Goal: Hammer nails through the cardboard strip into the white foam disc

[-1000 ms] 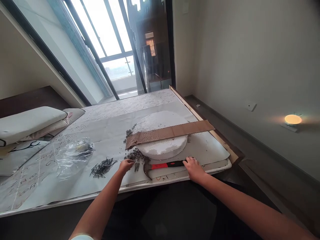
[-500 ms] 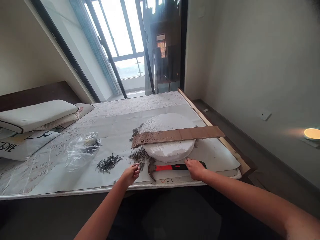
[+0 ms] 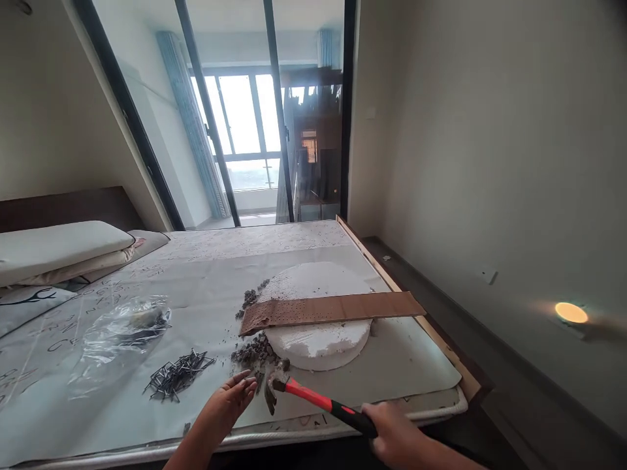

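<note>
My right hand (image 3: 396,434) is closed around the black end of a red-and-black claw hammer (image 3: 313,397). The hammer's head hangs just above the near edge of the sheet, its claw pointing towards me. Just left of the claw, my left hand (image 3: 232,399) has thumb and fingers pinched together; what they hold, if anything, is too small to make out. A few nails lie beside its fingertips. Beyond both hands, a brown wooden board (image 3: 333,309) lies across a round white slab (image 3: 318,339). To the left is a pile of nails (image 3: 179,374).
Grey crumbled debris (image 3: 255,350) lies along the slab's left side. A clear plastic bag (image 3: 125,333) with something in it rests farther left. A pale sheet (image 3: 206,287) covers part of the mattress (image 3: 274,234); pillows (image 3: 63,245) are stacked at left. A wooden bed rail (image 3: 367,254) runs along the right edge.
My right hand has lifted the hammer's handle end towards me, tilting the tool. My left hand remains near the hammer head, its fingers slightly looser. The view has tipped upward.
</note>
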{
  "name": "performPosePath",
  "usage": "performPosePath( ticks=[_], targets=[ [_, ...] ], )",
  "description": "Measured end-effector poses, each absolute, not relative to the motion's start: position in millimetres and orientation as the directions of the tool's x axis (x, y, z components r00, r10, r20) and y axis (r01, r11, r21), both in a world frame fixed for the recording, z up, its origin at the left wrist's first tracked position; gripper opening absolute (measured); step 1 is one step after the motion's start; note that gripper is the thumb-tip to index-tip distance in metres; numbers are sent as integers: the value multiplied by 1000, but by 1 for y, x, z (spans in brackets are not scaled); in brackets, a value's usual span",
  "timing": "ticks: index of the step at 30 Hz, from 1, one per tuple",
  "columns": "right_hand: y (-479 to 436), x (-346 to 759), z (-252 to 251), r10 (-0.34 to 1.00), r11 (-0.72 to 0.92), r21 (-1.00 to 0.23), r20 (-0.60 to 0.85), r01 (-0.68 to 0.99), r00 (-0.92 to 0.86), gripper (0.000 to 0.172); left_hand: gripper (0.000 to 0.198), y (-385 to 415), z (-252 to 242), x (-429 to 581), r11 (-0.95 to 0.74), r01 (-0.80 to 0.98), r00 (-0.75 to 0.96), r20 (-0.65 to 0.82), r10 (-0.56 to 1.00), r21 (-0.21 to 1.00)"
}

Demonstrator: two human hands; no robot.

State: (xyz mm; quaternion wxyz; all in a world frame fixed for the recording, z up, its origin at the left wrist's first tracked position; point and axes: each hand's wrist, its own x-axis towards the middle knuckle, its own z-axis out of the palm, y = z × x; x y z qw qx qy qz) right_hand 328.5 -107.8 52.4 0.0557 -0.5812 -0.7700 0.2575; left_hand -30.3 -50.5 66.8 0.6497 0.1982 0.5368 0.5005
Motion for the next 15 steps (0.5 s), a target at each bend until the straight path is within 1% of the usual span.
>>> performPosePath(
  ticks=[2, 3, 4, 5, 7, 8, 9, 11, 13, 14, 15],
  targets=[
    [-122, 331, 60, 888, 123, -737, -217, 665, -404, 19, 24, -45, 68, -29, 408, -466, -76, -495, 866, 785],
    [-126, 331, 67, 875, 62, -831, -221, 553, -430, 18, 21, -41, 69, -26, 407, -470, -64, -490, 869, 783],
    [-129, 330, 74, 867, -1, -895, -224, 447, -446, 17, 18, -36, 70, -21, 406, -465, -48, -480, 876, 787],
    [-131, 329, 80, 866, -60, -933, -225, 354, -447, 16, 15, -28, 71, -14, 401, -449, -36, -464, 885, 799],
    [-130, 327, 90, 877, -146, -966, -227, 215, -423, 14, 14, -9, 75, 2, 369, -388, -29, -411, 911, 845],
    [-129, 326, 93, 888, -173, -971, -227, 166, -399, 13, 17, 2, 78, 11, 341, -340, -38, -376, 926, 876],
    [-127, 326, 94, 901, -190, -973, -225, 129, -370, 12, 22, 15, 82, 19, 307, -279, -48, -333, 942, 910],
    [-124, 327, 91, 924, -204, -975, -221, 87, -313, 12, 28, 40, 91, 35, 204, -101, -81, -213, 974, 974],
    [-123, 332, 85, 929, -233, -972, -231, 27, -290, 14, 29, 64, 100, 49, 78, 104, -102, -67, 992, 992],
    [-123, 335, 81, 924, -259, -966, -243, -16, -295, 17, 28, 74, 102, 54, 36, 168, -106, -18, 994, 985],
    [-124, 338, 78, 916, -292, -954, -261, -61, -303, 21, 28, 83, 104, 59, -2, 193, -90, 19, 996, 981]
  ],
)
